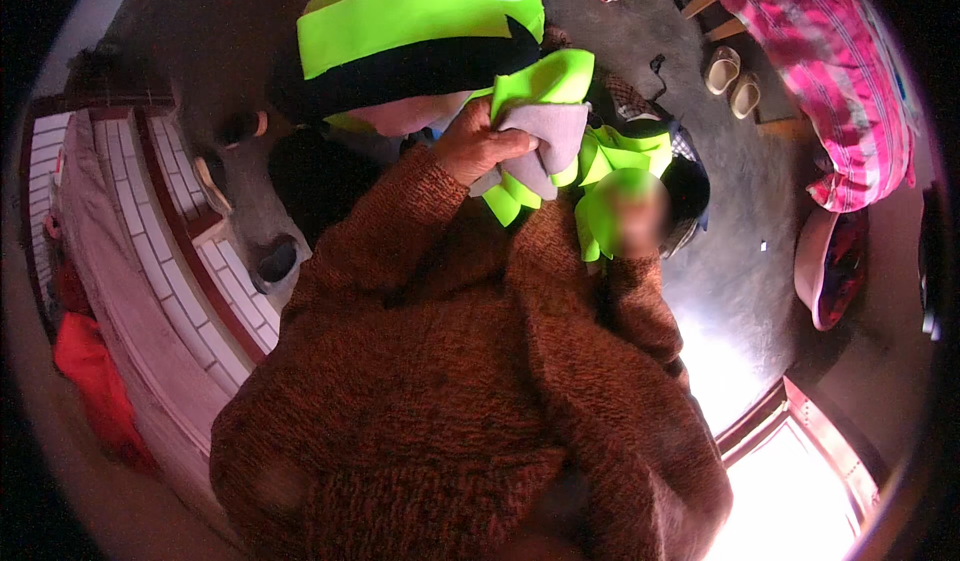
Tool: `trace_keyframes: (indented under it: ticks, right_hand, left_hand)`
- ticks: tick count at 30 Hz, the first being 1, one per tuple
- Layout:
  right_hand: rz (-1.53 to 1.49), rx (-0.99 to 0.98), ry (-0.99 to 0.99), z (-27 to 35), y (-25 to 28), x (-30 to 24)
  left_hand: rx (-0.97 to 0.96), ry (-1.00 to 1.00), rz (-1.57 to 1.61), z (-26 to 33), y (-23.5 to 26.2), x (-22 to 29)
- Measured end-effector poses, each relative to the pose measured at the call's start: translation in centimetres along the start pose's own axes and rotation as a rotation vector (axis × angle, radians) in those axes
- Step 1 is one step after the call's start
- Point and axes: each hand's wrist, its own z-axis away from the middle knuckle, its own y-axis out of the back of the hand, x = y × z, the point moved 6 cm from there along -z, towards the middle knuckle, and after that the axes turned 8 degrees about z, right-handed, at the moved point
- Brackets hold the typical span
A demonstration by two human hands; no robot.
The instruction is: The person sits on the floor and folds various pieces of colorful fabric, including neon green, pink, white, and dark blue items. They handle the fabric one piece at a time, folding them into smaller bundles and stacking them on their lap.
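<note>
Dark grey floor [635, 31] spreads through a dim room, with glaring light at a bright doorway [800, 491] on the near right. One person in a brown textured coat [430, 391] is seen from above, both arms reaching forward. At the far centre, the left hand [485, 146] grips a folded lime-green and grey cloth [550, 131], its thumb lying on the grey part. Just to the right, the right hand [640, 216] is at a lime-green piece of fabric [622, 151]; blurring covers this hand, so whether it is closed cannot be told. Beyond the left hand and slightly left lies a large lime-green and black bundle [420, 46]. On the far right, pink plaid cloth [800, 51] hangs over wooden legs [728, 29], near a pair of cream slippers [722, 71]. Nearer on the right is a pink basin [810, 261]. Along the left are white brick-patterned panels [155, 246] edged in dark red, a dark shoe [275, 263] beside them and bright red cloth [95, 381] nearer.
</note>
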Motion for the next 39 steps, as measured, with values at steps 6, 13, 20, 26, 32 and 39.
trace_keyframes:
  ticks: [6,13,20,26,32,39]
  right_hand:
    - [-0.088,0.137,-0.028,0.7,1.0,-0.4]
    - [-0.278,0.192,-0.055,0.7,2.8,2.3]
    - [-0.371,0.017,-0.216,1.1,3.3,0.9]
    - [0.037,-0.054,-0.172,-0.5,3.3,0.3]
    - [0.070,0.081,-0.032,-0.7,-0.3,-1.5]
    - [0.016,0.089,0.020,-0.7,0.3,-0.2]
  left_hand:
    - [-0.134,-0.008,0.111,-0.5,-5.6,2.9]
    - [-0.064,0.155,-0.088,-2.4,-1.7,-9.8]
    - [-0.002,0.187,-0.087,-2.1,-1.6,-9.4]
    - [-0.038,0.140,-0.128,-2.2,-2.2,-9.0]
    - [-0.080,0.192,-0.060,-1.5,-2.5,-7.6]
    - [0.130,0.142,0.152,-1.4,1.1,-6.7]
